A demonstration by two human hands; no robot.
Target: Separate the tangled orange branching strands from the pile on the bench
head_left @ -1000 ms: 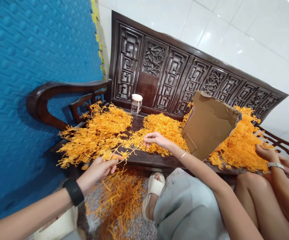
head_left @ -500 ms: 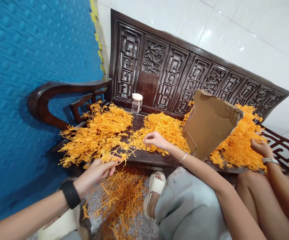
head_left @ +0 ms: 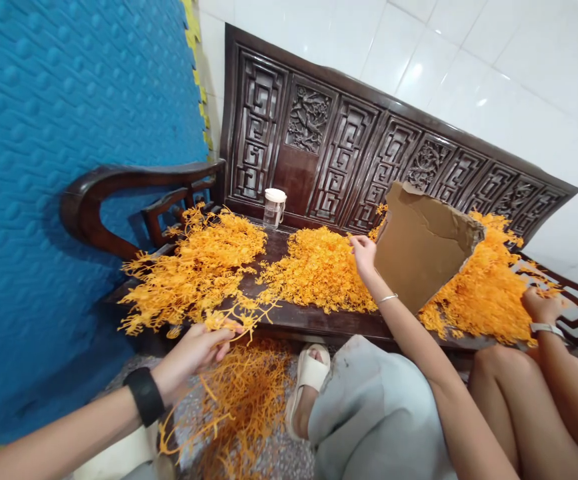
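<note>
My left hand (head_left: 193, 350), with a black wristband, pinches the stem of an orange plastic sprig (head_left: 241, 312) at the front edge of the dark wooden bench (head_left: 313, 320). The sprig lies across the seat toward the middle. My right hand (head_left: 363, 253) reaches over the middle pile of small orange pieces (head_left: 319, 267), its fingers loose on top of the pile, beside a piece of brown cardboard (head_left: 419, 250). I see nothing held in it.
A heap of whole orange sprigs (head_left: 199, 267) covers the bench's left end, more orange material (head_left: 479, 287) lies right of the cardboard, and stripped orange stems (head_left: 239, 400) litter the floor. A clear jar with a white lid (head_left: 273, 207) stands at the backrest. Another person's hand with a watch (head_left: 543, 308) works at the right.
My right hand has left the sprig's tip and moved right and back onto the middle pile by the cardboard. My left hand keeps its hold on the sprig.
</note>
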